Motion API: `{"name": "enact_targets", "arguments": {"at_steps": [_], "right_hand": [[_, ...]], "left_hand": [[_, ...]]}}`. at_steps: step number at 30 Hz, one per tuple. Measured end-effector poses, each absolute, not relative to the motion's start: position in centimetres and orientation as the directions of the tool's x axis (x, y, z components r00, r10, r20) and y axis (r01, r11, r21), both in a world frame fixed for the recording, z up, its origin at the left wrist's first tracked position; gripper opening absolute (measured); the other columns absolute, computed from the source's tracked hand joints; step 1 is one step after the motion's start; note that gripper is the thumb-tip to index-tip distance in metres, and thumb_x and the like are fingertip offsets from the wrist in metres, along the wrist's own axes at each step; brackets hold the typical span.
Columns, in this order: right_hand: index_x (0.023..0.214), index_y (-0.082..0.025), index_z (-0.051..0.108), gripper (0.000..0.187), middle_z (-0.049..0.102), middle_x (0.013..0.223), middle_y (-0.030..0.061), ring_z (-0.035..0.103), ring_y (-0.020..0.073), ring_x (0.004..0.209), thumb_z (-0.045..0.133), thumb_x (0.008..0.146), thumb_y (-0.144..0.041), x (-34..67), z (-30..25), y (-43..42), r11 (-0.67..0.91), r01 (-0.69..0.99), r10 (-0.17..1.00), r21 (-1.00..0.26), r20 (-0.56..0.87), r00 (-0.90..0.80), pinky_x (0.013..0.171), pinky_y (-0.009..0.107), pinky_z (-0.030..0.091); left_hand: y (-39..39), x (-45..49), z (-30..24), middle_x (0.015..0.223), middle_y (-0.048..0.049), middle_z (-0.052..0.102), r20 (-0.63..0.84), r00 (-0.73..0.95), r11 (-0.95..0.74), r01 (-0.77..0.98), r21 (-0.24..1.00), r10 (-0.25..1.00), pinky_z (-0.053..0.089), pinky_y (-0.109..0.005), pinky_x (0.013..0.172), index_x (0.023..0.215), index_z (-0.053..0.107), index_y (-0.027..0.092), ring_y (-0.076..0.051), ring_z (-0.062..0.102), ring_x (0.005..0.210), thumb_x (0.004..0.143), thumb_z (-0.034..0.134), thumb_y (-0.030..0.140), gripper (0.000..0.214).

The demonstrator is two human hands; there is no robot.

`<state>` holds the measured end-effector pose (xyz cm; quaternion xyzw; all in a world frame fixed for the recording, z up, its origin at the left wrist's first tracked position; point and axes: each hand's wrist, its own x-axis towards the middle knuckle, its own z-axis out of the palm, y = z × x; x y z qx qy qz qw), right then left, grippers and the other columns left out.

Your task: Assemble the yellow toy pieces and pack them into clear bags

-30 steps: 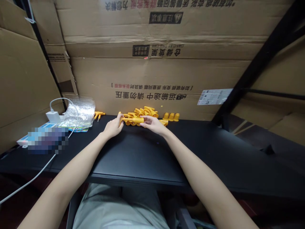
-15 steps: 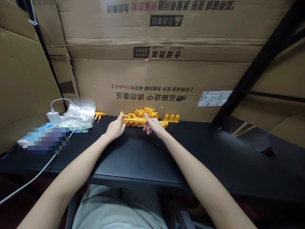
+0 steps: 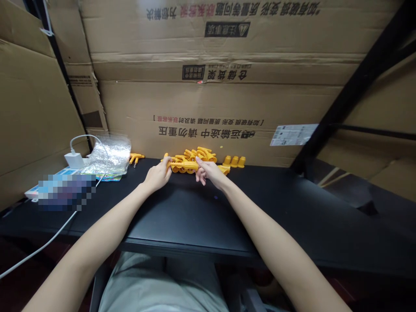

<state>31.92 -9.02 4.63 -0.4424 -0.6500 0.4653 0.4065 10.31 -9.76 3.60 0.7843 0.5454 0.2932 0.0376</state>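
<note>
Both my hands meet at the far edge of a black table (image 3: pixel 182 216). Between them is a long yellow plastic part (image 3: pixel 183 165), held level. My left hand (image 3: pixel 158 174) grips its left end with curled fingers. My right hand (image 3: pixel 208 171) pinches its right end, fingers bent. Just behind lies a pile of several similar yellow parts (image 3: pixel 195 155). Three small yellow caps (image 3: pixel 234 161) stand upright to the right of the pile.
A crinkled clear plastic bag (image 3: pixel 108 155) and a yellow T-shaped part (image 3: pixel 134 157) lie at the left. A white charger (image 3: pixel 74 160) with its cable sits further left. Cardboard sheets (image 3: pixel 227 99) wall in the back and left. A black frame bar (image 3: pixel 351 91) slants at the right.
My right hand has turned and closed its fingers on the right end of the yellow part. The left hand keeps its grip in about the same place.
</note>
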Motion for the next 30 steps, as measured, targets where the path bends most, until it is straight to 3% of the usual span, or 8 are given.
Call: {"name": "enact_targets", "arguments": {"at_steps": [5,9,12,15,19,25,28,30], "right_hand": [[0.055,-0.020,0.055,0.066,0.052,0.038,0.0035,0.037,0.0083,0.026,0.032,0.080,-0.076,31.5,4.1,-8.7,0.131,0.216,0.968,-0.968,0.077,-0.241,0.028,0.023,0.030],[0.068,-0.019,0.060,0.068,0.061,0.048,0.0048,0.043,0.0084,0.028,0.026,0.082,-0.075,31.9,4.0,-8.4,0.109,0.212,0.951,-0.971,0.041,-0.305,0.029,0.022,0.033],[0.099,-0.020,0.062,0.050,0.072,0.085,0.0073,0.061,0.0118,0.047,0.048,0.082,-0.065,32.5,4.3,-8.6,0.174,0.163,0.920,-0.971,0.102,-0.379,0.040,0.023,0.046],[0.121,-0.021,0.053,0.057,0.069,0.106,0.0086,0.068,0.0148,0.066,0.069,0.074,-0.047,32.8,4.4,-8.8,0.282,0.151,0.894,-0.948,0.202,-0.401,0.057,0.026,0.054],[0.112,-0.016,0.057,0.045,0.071,0.095,0.0095,0.067,0.0143,0.064,0.064,0.079,-0.047,32.8,4.0,-8.6,0.295,0.176,0.893,-0.939,0.205,-0.400,0.058,0.027,0.054],[0.095,-0.015,0.061,0.034,0.071,0.087,0.0087,0.065,0.0117,0.060,0.058,0.085,-0.047,32.6,3.8,-8.3,0.251,0.175,0.908,-0.952,0.169,-0.383,0.054,0.022,0.050],[0.100,-0.014,0.061,0.034,0.071,0.090,0.0094,0.066,0.0120,0.060,0.057,0.086,-0.045,32.5,3.9,-8.4,0.228,0.180,0.915,-0.957,0.148,-0.375,0.054,0.022,0.051],[0.114,-0.016,0.057,0.040,0.070,0.096,0.0090,0.066,0.0126,0.062,0.062,0.083,-0.041,32.6,3.9,-8.5,0.229,0.174,0.919,-0.958,0.154,-0.363,0.056,0.024,0.052]], "left_hand": [[-9.7,10.3,3.5,0.116,-0.0123,0.061,0.436,0.240,-0.425,0.812,0.400,0.868,0.046,-0.033,0.082,0.123,0.045,0.021,-0.026,0.065,0.091,0.088,0.046,0.026,0.035],[-9.6,10.3,3.6,0.110,-0.0119,0.063,0.434,0.240,-0.420,0.821,0.386,0.868,0.046,-0.035,0.081,0.123,0.044,0.021,-0.027,0.065,0.089,0.089,0.043,0.026,0.034],[-9.5,10.2,3.6,0.108,-0.0114,0.063,0.437,0.226,-0.413,0.819,0.398,0.871,0.046,-0.033,0.080,0.123,0.043,0.021,-0.027,0.065,0.091,0.089,0.045,0.030,0.036],[-9.5,10.0,3.6,0.108,-0.0117,0.064,0.430,0.222,-0.406,0.820,0.403,0.875,0.046,-0.033,0.078,0.123,0.043,0.021,-0.028,0.065,0.093,0.089,0.046,0.038,0.039],[-9.7,9.9,3.7,0.108,-0.0114,0.064,0.422,0.240,-0.411,0.828,0.380,0.874,0.046,-0.034,0.078,0.124,0.042,0.021,-0.028,0.065,0.095,0.089,0.041,0.049,0.045],[-9.9,10.1,3.8,0.117,-0.0100,0.062,0.422,0.247,-0.404,0.850,0.338,0.872,0.048,-0.037,0.079,0.125,0.040,0.021,-0.027,0.065,0.096,0.091,0.035,0.049,0.044],[-9.8,10.1,3.8,0.117,-0.0095,0.062,0.410,0.243,-0.391,0.859,0.330,0.879,0.048,-0.036,0.078,0.125,0.040,0.021,-0.026,0.066,0.095,0.091,0.034,0.049,0.045],[-9.7,10.1,3.8,0.117,-0.0094,0.062,0.403,0.238,-0.383,0.863,0.330,0.884,0.048,-0.036,0.078,0.126,0.040,0.021,-0.026,0.066,0.095,0.091,0.034,0.050,0.046]]}}
